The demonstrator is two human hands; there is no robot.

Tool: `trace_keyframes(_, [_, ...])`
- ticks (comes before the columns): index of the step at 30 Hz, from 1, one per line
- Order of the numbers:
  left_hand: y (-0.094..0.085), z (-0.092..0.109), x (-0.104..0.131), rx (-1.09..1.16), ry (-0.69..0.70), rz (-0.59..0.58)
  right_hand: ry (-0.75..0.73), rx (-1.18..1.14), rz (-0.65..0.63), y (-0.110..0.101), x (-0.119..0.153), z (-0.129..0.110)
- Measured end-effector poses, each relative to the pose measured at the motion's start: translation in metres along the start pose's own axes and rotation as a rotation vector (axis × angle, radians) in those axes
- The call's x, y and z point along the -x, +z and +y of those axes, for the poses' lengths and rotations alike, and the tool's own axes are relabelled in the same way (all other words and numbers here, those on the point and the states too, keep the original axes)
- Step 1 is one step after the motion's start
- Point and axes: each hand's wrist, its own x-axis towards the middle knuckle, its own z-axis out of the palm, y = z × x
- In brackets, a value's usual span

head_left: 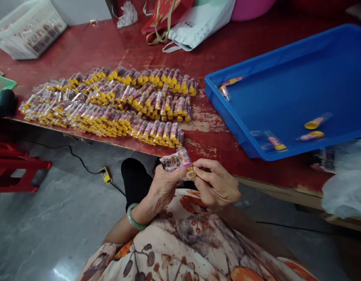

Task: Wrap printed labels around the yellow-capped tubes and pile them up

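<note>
Above my lap, just off the table's front edge, my left hand (165, 183) is closed on a printed packet (176, 160) with pink, yellow and dark markings. The thumb lies across its front. My right hand (214, 182) pinches the packet's yellow lower right end between thumb and fingers. Beyond them, on the red table (209, 156), clear tubes with yellow ends (110, 105) are stacked in long rows. A blue tray (286, 93) to the right holds several loose tubes, some near its left corner and others near its front side.
A white basket (31, 31) stands at the back left. Bags (198, 27) lie at the back middle. Clear plastic (347, 179) hangs at the right edge. A red stool (19, 168) and a yellow power socket (106, 175) with a cord are on the floor at left.
</note>
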Motion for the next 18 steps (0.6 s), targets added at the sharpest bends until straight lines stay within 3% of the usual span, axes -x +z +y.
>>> trace_keyframes(18, [-0.0005, 0.0055, 0.005, -0.026, -0.016, -0.053, -0.019, 0.074, -0.016, -0.0052, 0.0014, -0.0023])
